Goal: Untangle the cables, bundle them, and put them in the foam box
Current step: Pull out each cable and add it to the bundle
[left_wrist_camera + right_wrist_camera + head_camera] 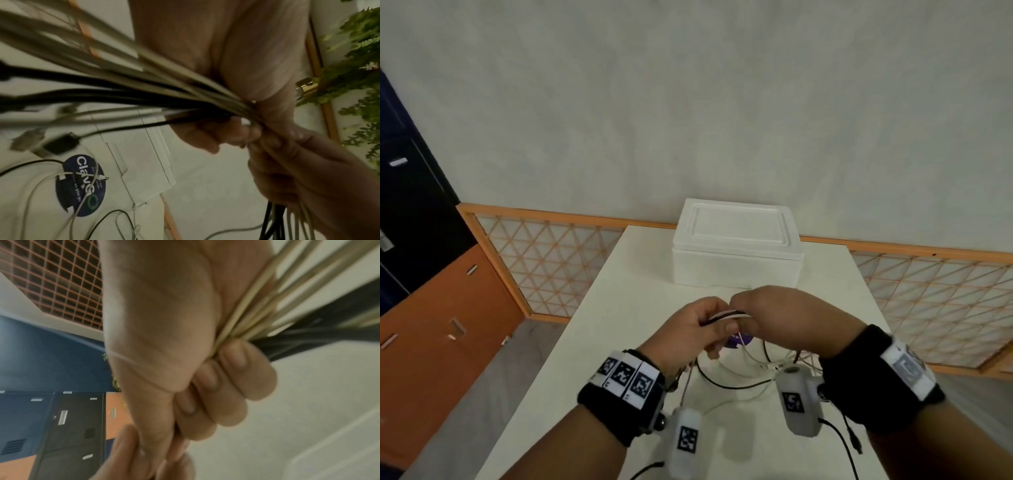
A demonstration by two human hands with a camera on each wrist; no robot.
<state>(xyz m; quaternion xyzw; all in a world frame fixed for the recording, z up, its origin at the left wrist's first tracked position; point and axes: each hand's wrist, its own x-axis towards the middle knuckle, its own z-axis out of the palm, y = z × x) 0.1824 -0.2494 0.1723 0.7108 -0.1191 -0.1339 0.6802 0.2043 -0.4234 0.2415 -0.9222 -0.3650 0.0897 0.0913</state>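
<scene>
— Hands? Both raised above the white table (592,325), left hand (690,330) and right hand (777,317) touching, each closed in a fist round 1 gathered bundle of cables (722,316), black and white strands together.

— And the rest of the cables? Trailed down in loose loops (736,377) onto the table, across a round dark blue sticker (81,185).

— Foam box? Seen standing at the table's far edge, white foam box (736,260) with lid on, well apart from both hands, against a pale wall (688,102).
</scene>
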